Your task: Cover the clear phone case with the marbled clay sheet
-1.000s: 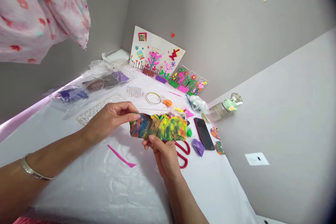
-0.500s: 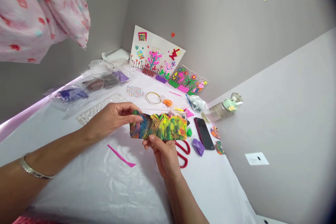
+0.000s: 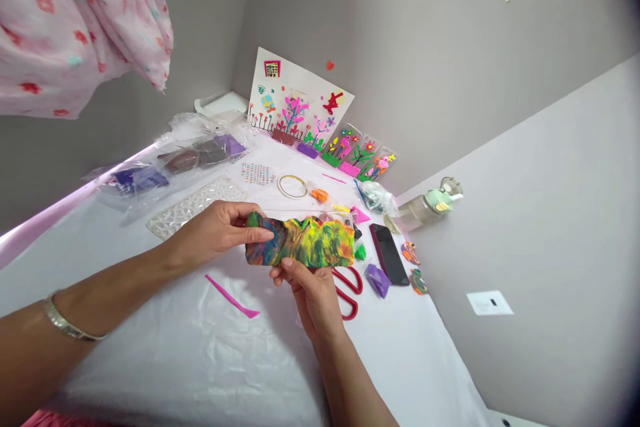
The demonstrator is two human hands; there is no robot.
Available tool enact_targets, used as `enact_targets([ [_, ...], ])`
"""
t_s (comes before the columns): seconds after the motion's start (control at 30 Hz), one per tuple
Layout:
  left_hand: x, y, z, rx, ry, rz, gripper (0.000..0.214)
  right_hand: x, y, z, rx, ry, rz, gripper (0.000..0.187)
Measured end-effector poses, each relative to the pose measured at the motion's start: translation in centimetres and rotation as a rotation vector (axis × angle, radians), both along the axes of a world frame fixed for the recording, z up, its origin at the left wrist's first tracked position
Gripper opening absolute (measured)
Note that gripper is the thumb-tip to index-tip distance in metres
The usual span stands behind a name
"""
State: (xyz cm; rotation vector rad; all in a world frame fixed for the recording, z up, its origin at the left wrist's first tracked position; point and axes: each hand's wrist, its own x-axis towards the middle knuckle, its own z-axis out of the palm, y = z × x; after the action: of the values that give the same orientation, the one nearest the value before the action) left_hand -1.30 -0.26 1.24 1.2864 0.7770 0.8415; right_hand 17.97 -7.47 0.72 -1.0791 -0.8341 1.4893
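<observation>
The multicoloured, marbled, roughly rectangular slab of clay-like material (image 3: 317, 243) is held above the white-covered desk (image 3: 150, 380), in front of the body. The left hand (image 3: 233, 230) pinches the dark blue end, thumb flat on the face; the right hand (image 3: 311, 290) grips the lower edge near the middle, thumb tip on the face and fingers below. Risk: if the material is soft, as its swirled surface suggests, excess thumb pressure could dent the face or thin the left end. Risk: the yellow-green right end has no visible grip; uneven lifting by the left hand could bend or twist the slab. Risk: a slip of the right hand could drop it onto the red-handled scissors (image 3: 355, 311), whose loops lie below and just to the right. Orientation: the long axis runs left to right across the view, close to level. The yellow-green end points toward the dark flat smartphone (image 3: 393, 257); the straight edge faces the wearer, the wavy edge faces away, and the marbled face is turned toward the camera.
</observation>
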Motion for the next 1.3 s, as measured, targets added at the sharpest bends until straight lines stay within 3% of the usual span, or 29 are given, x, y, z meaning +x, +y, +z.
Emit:
enact_targets([
  [0.43,0.4,-0.7,0.6,-0.018,-0.004,0.101,0.042,-0.1,-0.2,0.1,-0.019,-0.025,0.043,0.013],
  [0.7,0.6,-0.4,-0.1,-0.041,0.006,0.068,0.023,0.0,0.0,-0.2,-0.016,-0.030,0.052,0.011],
  [1.07,0.4,-1.0,0.4,-0.047,-0.036,0.089,0.036,-0.1,-0.2,-0.2,-0.022,-0.055,0.073,0.013],
  [1.2,0.6,-0.4,0.0,-0.059,0.001,0.039,0.023,0.1,-0.2,-0.2,-0.021,-0.058,0.070,0.011],
  [1.3,0.7,-0.3,-0.1,-0.032,0.045,0.065,0.027,0.1,-0.2,-0.3,-0.023,-0.064,0.106,0.010],
])
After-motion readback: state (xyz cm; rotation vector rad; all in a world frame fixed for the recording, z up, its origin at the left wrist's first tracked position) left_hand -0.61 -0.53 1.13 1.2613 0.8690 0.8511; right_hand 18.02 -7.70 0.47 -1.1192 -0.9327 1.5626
